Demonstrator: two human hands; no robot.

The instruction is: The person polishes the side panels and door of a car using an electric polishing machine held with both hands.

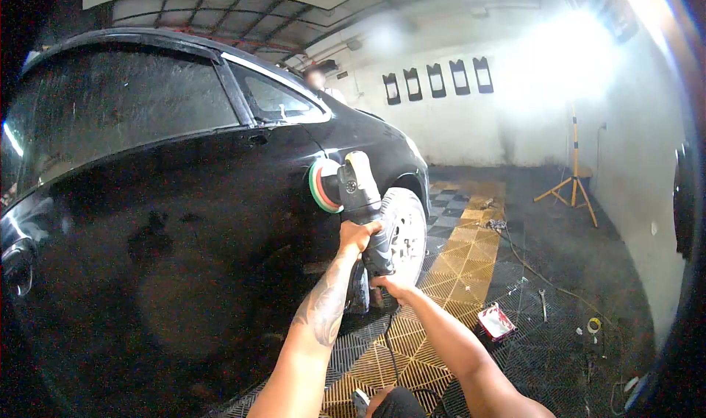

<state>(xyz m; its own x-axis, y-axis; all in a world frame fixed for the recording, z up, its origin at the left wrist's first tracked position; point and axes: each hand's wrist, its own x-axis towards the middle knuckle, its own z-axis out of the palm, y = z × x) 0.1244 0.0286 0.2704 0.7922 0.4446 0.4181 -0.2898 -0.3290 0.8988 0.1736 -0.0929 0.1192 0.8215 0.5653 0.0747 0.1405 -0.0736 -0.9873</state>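
A black car polisher (360,190) is in both my hands, its body slanting up and to the left. My left hand (358,238) is closed round the middle of its body. My right hand (393,285) grips the lower end, where a dark cord hangs down. The round polishing pad (323,186), banded green, white and red, faces the side of the black car (220,219) near the rear wheel arch. It appears to rest against the panel; the exact contact is hidden. Just behind the tool is the rear wheel (406,234).
A bright work light shines from a yellow tripod (576,168) at the right wall. On the grated floor (471,249) lie a red and white packet (496,322), a wrench (543,305), a tape roll (594,324) and a long cable (537,271). Another person (323,83) stands behind the car.
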